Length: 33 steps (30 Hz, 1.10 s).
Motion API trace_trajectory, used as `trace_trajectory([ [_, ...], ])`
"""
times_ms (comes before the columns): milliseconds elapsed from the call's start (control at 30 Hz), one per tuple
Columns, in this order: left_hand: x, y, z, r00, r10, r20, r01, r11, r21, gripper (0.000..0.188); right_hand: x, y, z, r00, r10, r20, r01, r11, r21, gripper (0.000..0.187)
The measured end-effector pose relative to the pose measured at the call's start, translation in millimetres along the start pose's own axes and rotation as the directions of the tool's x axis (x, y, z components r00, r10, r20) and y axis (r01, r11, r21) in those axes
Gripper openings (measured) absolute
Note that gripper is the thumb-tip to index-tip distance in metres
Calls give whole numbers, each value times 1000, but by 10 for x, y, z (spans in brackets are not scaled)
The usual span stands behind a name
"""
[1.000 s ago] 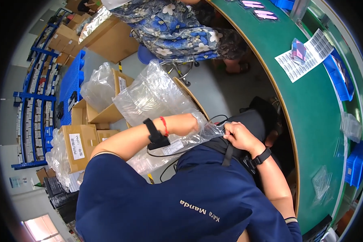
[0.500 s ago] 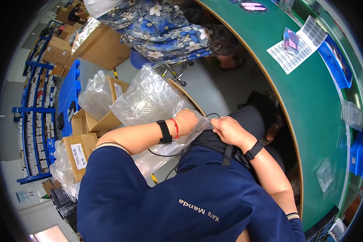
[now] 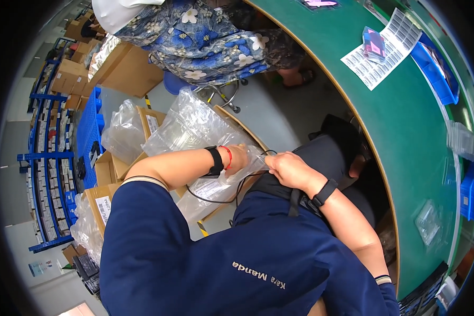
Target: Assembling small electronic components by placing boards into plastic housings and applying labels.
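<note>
A large clear plastic bag (image 3: pixel 187 126) lies in an open cardboard box in front of me, its mouth drawn toward my lap. My right hand (image 3: pixel 289 168) is closed on the edge of that bag, thumb and fingers pinched together. Close to its left, my left hand (image 3: pixel 239 156) is down at the bag's opening, partly behind the film; its fingers are hidden. Flat clear pieces show through the plastic, and a white label (image 3: pixel 208 188) lies below my left wrist. A black cable (image 3: pixel 216 201) loops beneath my hands.
The green worktable (image 3: pixel 405 158) curves along the right, holding a label sheet (image 3: pixel 371 71), blue bins (image 3: pixel 436 71) and clear packets (image 3: pixel 428 224). Cardboard boxes (image 3: pixel 101 200) and a blue pallet (image 3: pixel 89 131) stand left. A person in a flowered garment (image 3: pixel 205 45) sits ahead.
My left hand has shifted slightly left and down at the bag's mouth. My right hand has moved a little left with the bag edge. The whole view has shifted slightly.
</note>
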State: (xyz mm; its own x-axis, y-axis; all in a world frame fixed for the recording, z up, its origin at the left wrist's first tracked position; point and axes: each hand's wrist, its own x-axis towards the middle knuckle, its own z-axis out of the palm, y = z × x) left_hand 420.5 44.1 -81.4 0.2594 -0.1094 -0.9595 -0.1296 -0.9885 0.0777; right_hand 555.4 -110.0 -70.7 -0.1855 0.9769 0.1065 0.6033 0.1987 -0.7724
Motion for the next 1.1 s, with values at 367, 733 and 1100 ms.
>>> trace_trajectory([
  [367, 15, -82, 240, 995, 53, 85, -30, 966, -255, 63, 47, -33, 66, 997, 6, 77, -9, 999, 38, 11],
  [733, -74, -52, 209, 989, -13, 147, 46, 974, -221, 45, 45, -82, 103, 996, 16, 87, -23, 997, 77, 19],
  [1100, -1518, 363, -78, 869, -195, -455, 31, 938, -344, 56, 43, -4, 44, 994, 60, 91, -63, 998, 30, 8],
])
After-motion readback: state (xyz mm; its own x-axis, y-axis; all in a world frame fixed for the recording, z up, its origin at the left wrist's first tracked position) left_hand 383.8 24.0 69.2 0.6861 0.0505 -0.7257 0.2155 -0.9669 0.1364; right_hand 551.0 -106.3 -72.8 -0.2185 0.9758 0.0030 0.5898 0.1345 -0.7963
